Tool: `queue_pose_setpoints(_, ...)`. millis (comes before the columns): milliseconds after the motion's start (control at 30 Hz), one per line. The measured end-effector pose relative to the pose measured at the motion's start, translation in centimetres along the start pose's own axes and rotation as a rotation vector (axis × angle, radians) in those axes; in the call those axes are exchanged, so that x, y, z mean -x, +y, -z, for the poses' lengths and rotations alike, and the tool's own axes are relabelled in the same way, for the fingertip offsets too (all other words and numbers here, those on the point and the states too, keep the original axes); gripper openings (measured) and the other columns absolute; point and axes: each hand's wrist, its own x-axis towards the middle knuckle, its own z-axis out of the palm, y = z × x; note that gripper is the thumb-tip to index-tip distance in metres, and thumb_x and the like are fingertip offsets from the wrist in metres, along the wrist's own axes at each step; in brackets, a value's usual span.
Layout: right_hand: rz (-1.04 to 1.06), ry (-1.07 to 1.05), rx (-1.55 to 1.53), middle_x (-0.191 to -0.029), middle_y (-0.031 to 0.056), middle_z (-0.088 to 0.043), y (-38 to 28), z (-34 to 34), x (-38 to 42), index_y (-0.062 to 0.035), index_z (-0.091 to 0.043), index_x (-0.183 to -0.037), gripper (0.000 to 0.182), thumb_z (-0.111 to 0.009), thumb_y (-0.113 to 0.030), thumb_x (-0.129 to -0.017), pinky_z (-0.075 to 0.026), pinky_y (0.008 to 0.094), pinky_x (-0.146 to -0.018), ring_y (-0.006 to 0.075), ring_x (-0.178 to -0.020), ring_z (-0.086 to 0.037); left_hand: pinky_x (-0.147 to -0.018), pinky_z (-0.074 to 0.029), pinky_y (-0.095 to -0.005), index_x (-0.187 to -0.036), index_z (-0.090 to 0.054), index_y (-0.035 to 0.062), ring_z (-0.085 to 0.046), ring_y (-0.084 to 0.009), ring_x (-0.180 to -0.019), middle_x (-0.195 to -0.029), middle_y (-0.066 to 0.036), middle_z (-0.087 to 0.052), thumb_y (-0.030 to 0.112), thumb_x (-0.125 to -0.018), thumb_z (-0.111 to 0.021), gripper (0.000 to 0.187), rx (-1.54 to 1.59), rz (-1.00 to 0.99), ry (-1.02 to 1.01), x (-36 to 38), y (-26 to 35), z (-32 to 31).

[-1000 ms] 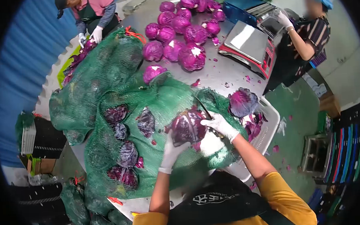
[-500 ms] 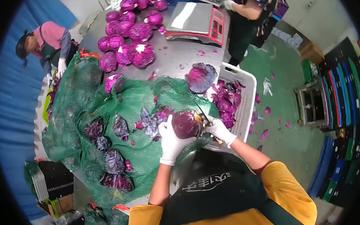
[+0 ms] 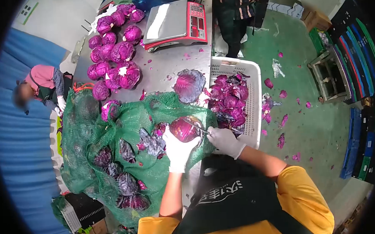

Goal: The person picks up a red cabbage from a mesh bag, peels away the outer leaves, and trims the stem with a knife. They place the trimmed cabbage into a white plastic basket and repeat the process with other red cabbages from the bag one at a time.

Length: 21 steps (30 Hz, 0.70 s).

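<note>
My left hand (image 3: 180,150), in a white glove, grips a red cabbage (image 3: 182,131) from its near left side, thumb and fingers spread round it. The cabbage rests over the green mesh net. In my gloved right hand (image 3: 226,141) is a knife (image 3: 198,128), fingers wrapped round its handle. Its thin blade points up and left and overlaps the top right of the cabbage. Loose dark outer leaves (image 3: 153,141) lie on the net just left of my left hand. A large cabbage leaf (image 3: 189,86) sits beyond the cabbage, beside the crate.
Trimmed red cabbages (image 3: 122,51) are piled at the table's far left, near a red scale (image 3: 170,24). A white crate (image 3: 254,92) of purple leaves stands at the right. The green net (image 3: 124,116) holds more cabbages. Two other people work nearby; leaf scraps dot the green floor.
The cabbage has turned in my left hand, and its pale cut end no longer faces right. My right hand has swung the knife blade over the cabbage's top. The whole view has shifted.
</note>
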Motion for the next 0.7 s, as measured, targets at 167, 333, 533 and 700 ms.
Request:
queue_pose_setpoints(167, -0.121, -0.254, -0.073, -0.060, 0.0136, -0.055, 0.8, 1.1, -1.5, -0.0047, -0.050, -0.085, 0.015, -0.052, -0.020, -0.089, -0.047, 0.0454, -0.055, 0.0344, -0.061, -0.060, -0.089, -0.048, -0.0438, -0.135, -0.032, -0.0022, -0.053, -0.0383, -0.107, -0.124, -0.024, -0.043, 0.049, -0.048, -0.086, 0.114, -0.071, 0.044, -0.042, -0.2, 1.4, 0.7)
queue_pose_setpoints(333, -0.051, -0.267, -0.044, -0.065, 0.0136, -0.059, 3.2, -1.7, -2.6, -0.0037, -0.053, -0.086, 0.014, -0.053, -0.018, -0.086, -0.048, 0.0446, -0.057, 0.0340, -0.064, -0.062, -0.091, -0.045, -0.0425, -0.135, -0.031, -0.0053, -0.051, -0.0386, -0.109, -0.122, -0.026, -0.044, 0.046, -0.048, -0.084, 0.114, -0.117, 0.138, -0.083, -0.6, 2.5, 0.7)
queue_pose_setpoints(533, -0.196, -0.495, -0.031, -0.077, 0.0192, -0.065, 2.5, 0.2, -4.9, -0.0024, -0.061, -0.088, 0.014, -0.054, -0.010, -0.080, -0.051, 0.0433, -0.064, 0.0338, -0.074, -0.065, -0.090, -0.046, -0.0426, -0.134, -0.032, -0.0065, -0.051, -0.0390, -0.108, -0.119, -0.026, -0.046, 0.041, -0.049, -0.084, 0.111, -0.095, 0.102, -0.040, -0.4, 2.3, 0.4)
queue_pose_setpoints(700, -0.127, -0.343, -0.038, -0.078, 0.0209, -0.064, 5.0, -5.3, -5.9, -0.0003, -0.060, -0.088, 0.019, -0.048, -0.015, -0.084, -0.050, 0.0451, -0.067, 0.0385, -0.075, -0.063, -0.099, -0.040, -0.0420, -0.134, -0.032, -0.0021, -0.047, -0.0367, -0.115, -0.125, -0.022, -0.044, 0.033, -0.049, -0.088, 0.107, -0.028, -0.220, 0.088, 1.2, -0.3, -0.3)
